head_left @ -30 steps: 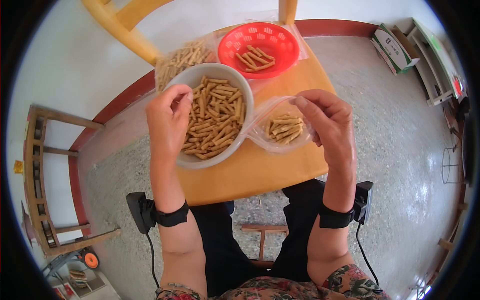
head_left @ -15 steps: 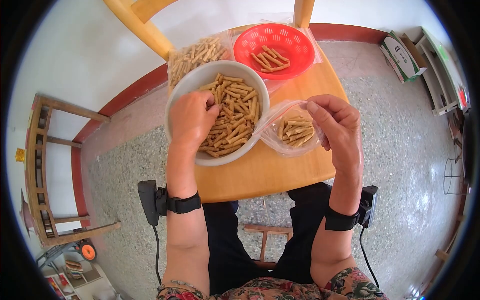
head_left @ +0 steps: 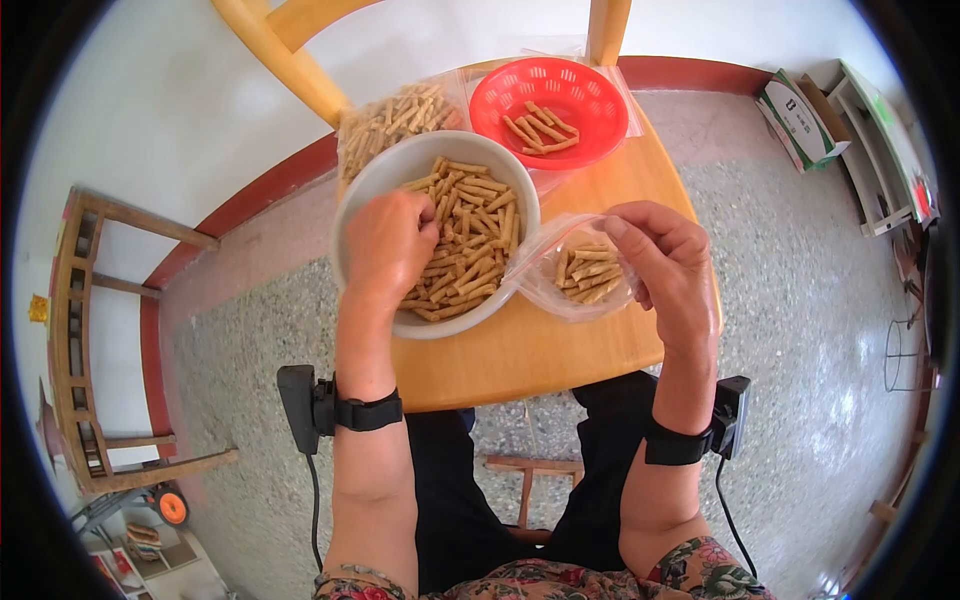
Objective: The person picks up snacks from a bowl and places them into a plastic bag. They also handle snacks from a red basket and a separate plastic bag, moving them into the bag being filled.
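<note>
My left hand (head_left: 391, 240) is inside the left part of a pale grey bowl (head_left: 358, 200), its fingers curled down against the brown snack sticks (head_left: 470, 240) heaped there. What those fingers hold, if anything, is hidden. With thumb and fingertips, my right hand (head_left: 668, 262) pinches the upper edge of a clear zip bag (head_left: 545, 290), just right of the bowl. Several sticks (head_left: 590, 270) lie inside this bag, whose opening edge stretches from the bowl's rim to my right hand.
Bowl and bag rest on a wooden chair seat (head_left: 520, 365). Behind are a red perforated basket (head_left: 600, 115) with several sticks and a filled clear bag (head_left: 400, 118). A wooden frame (head_left: 75, 330) stands left; a cardboard box (head_left: 800, 122) is at the far right.
My right hand has shifted slightly left with the bag's edge, and the bag's mouth looks narrower. My left hand stays in the bowl. The whole view has shifted a little.
</note>
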`<state>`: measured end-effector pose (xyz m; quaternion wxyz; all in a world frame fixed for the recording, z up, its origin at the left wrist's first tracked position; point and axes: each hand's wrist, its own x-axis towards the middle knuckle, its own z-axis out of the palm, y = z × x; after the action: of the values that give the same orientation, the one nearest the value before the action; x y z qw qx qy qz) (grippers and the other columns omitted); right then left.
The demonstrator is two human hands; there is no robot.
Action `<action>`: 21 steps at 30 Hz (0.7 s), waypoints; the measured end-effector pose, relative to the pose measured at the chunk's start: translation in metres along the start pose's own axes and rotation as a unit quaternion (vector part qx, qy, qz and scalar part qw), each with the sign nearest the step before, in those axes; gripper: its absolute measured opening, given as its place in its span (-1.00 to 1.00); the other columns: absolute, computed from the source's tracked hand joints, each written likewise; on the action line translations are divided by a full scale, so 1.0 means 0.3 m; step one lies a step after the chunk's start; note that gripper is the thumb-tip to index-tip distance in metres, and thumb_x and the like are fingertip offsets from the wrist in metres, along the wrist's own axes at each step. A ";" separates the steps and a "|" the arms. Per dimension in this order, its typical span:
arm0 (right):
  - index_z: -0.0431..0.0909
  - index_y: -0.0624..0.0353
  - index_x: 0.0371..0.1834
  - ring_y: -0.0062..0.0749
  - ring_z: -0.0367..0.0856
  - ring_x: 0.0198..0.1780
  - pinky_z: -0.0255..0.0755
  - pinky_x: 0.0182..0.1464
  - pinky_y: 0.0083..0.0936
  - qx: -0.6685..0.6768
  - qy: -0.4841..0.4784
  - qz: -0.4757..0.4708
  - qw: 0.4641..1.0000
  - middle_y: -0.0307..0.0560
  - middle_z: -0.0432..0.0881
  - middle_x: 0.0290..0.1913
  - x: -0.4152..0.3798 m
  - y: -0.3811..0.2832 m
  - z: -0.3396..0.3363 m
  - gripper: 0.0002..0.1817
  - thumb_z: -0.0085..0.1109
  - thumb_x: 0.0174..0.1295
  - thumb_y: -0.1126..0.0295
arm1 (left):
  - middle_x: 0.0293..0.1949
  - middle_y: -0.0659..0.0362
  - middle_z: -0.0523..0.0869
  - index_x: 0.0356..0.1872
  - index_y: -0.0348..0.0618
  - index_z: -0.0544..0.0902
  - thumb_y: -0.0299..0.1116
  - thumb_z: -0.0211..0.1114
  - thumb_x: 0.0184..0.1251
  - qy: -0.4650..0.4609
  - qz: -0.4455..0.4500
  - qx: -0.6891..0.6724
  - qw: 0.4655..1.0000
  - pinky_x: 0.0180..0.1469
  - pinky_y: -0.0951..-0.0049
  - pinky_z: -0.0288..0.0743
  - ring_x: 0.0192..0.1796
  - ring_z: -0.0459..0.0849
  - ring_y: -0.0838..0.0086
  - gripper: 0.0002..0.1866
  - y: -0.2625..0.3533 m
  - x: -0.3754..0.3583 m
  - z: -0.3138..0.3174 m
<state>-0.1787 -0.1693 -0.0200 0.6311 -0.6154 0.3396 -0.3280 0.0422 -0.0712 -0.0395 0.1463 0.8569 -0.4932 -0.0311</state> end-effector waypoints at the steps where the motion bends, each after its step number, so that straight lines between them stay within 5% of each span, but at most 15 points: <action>1: 0.59 0.26 -0.39 -0.87 0.28 -0.66 0.09 -0.67 -0.84 0.000 0.000 0.000 1.000 -0.41 0.48 -0.62 0.001 0.001 0.001 -0.84 0.13 0.16 0.38 | -0.47 0.03 0.61 -0.55 -0.19 0.61 -0.44 0.25 -0.07 0.009 0.015 -0.002 1.000 -0.32 0.21 0.42 -0.37 0.58 0.11 -0.94 -0.006 0.001 0.008; 6: 0.59 0.26 -0.40 -0.88 0.27 -0.67 0.09 -0.67 -0.85 0.008 0.003 -0.002 1.000 -0.40 0.49 -0.62 0.003 0.006 -0.001 -0.84 0.13 0.16 0.38 | -0.46 0.05 0.60 -0.55 -0.19 0.58 -0.50 0.24 -0.11 0.038 0.046 -0.027 0.998 -0.33 0.28 0.43 -0.40 0.58 0.14 -0.96 -0.013 -0.006 0.008; 9: 0.59 0.26 -0.40 -0.88 0.27 -0.67 0.08 -0.67 -0.85 0.016 0.001 0.002 1.000 -0.41 0.48 -0.63 0.004 0.009 -0.004 -0.85 0.13 0.15 0.39 | -0.49 0.10 0.61 -0.53 -0.23 0.57 -0.55 0.22 -0.07 0.030 0.017 -0.133 0.991 -0.43 0.44 0.43 -0.49 0.58 0.33 -0.97 -0.010 -0.013 -0.008; 11: 0.59 0.26 -0.39 -0.88 0.27 -0.65 0.09 -0.67 -0.85 0.015 -0.001 0.007 1.000 -0.41 0.48 -0.62 0.005 0.006 -0.006 -0.86 0.14 0.15 0.40 | -0.51 0.18 0.61 -0.45 -0.26 0.56 -0.56 0.21 -0.02 -0.036 -0.030 -0.400 0.915 -0.54 0.62 0.38 -0.56 0.53 0.56 -0.94 -0.009 -0.014 -0.023; 12: 0.59 0.26 -0.39 -0.88 0.28 -0.64 0.10 -0.66 -0.84 0.014 -0.001 0.013 1.000 -0.42 0.48 -0.62 0.004 0.003 -0.008 -0.87 0.14 0.15 0.41 | -0.51 0.18 0.61 -0.45 -0.26 0.56 -0.56 0.21 -0.02 -0.038 -0.027 -0.401 0.915 -0.54 0.62 0.38 -0.56 0.53 0.56 -0.94 0.003 -0.018 -0.031; 14: 0.58 0.26 -0.40 -0.88 0.29 -0.63 0.11 -0.65 -0.84 0.023 0.000 0.011 1.000 -0.41 0.48 -0.62 0.005 0.007 -0.009 -0.87 0.14 0.15 0.41 | -0.47 0.18 0.59 -0.26 -0.32 0.54 -0.55 0.19 0.03 -0.066 0.001 -0.584 0.809 -0.60 0.71 0.32 -0.58 0.49 0.66 -0.80 0.059 -0.036 -0.076; 15: 0.58 0.26 -0.40 -0.88 0.29 -0.61 0.12 -0.63 -0.83 0.033 -0.004 0.010 0.999 -0.41 0.48 -0.61 0.006 0.010 -0.009 -0.87 0.14 0.15 0.41 | -0.47 0.18 0.59 -0.26 -0.32 0.54 -0.55 0.19 0.03 -0.068 0.005 -0.585 0.808 -0.60 0.71 0.32 -0.58 0.49 0.66 -0.80 0.085 -0.043 -0.091; 17: 0.58 0.27 -0.40 -0.87 0.31 -0.59 0.13 -0.62 -0.82 0.026 0.001 0.013 1.000 -0.41 0.48 -0.61 0.008 0.014 -0.012 -0.87 0.14 0.15 0.42 | -0.42 0.09 0.60 -0.11 -0.34 0.49 -0.58 0.16 0.02 -0.104 0.036 -0.686 0.719 -0.62 0.71 0.31 -0.61 0.50 0.61 -0.67 0.127 -0.056 -0.107; 21: 0.57 0.27 -0.38 -0.85 0.33 -0.58 0.14 -0.61 -0.81 0.031 0.003 0.021 0.999 -0.39 0.50 -0.59 0.006 0.013 -0.018 -0.88 0.14 0.15 0.43 | -0.39 0.05 0.60 -0.02 -0.34 0.45 -0.60 0.13 0.02 -0.163 0.063 -0.728 0.663 -0.64 0.70 0.30 -0.61 0.50 0.60 -0.60 0.150 -0.065 -0.091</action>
<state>-0.1823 -0.1736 -0.0240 0.6561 -0.5871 0.3437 -0.3266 0.0000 -0.0697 -0.0025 0.6426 0.4255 -0.3819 -0.5101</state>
